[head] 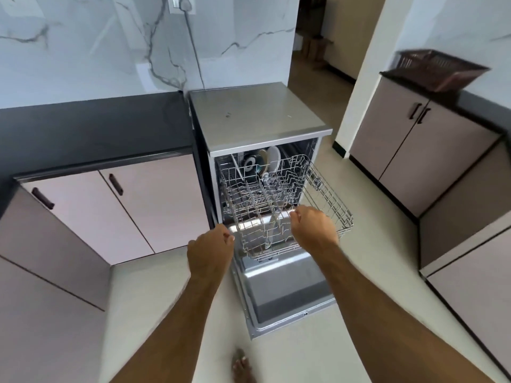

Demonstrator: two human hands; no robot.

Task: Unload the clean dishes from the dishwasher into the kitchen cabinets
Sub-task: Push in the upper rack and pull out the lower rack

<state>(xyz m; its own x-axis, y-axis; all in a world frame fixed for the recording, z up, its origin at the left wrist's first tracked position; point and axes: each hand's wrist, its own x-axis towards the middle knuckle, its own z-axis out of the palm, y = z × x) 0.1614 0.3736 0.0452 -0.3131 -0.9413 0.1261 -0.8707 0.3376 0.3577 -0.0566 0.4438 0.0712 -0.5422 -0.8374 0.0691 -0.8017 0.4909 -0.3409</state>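
Here both hands curl on the front rim of the wire rack point(279, 205): left hand point(211, 250) at its left corner, right hand point(311, 226) mid-rim. Rack pulled out over the dishwasher point(260, 120) door point(287, 294). Plates point(269, 158) stand at rack's back.

The dishwasher point(257, 117) stands on the pale floor point(367, 205) with its door point(287, 297) folded down flat, and its wire rack point(279, 205) is drawn out over that door. At the rack's back stand a few plates point(272, 158) on edge. On the black tabletop point(453, 96) to the right rests a brown basket point(439, 69).
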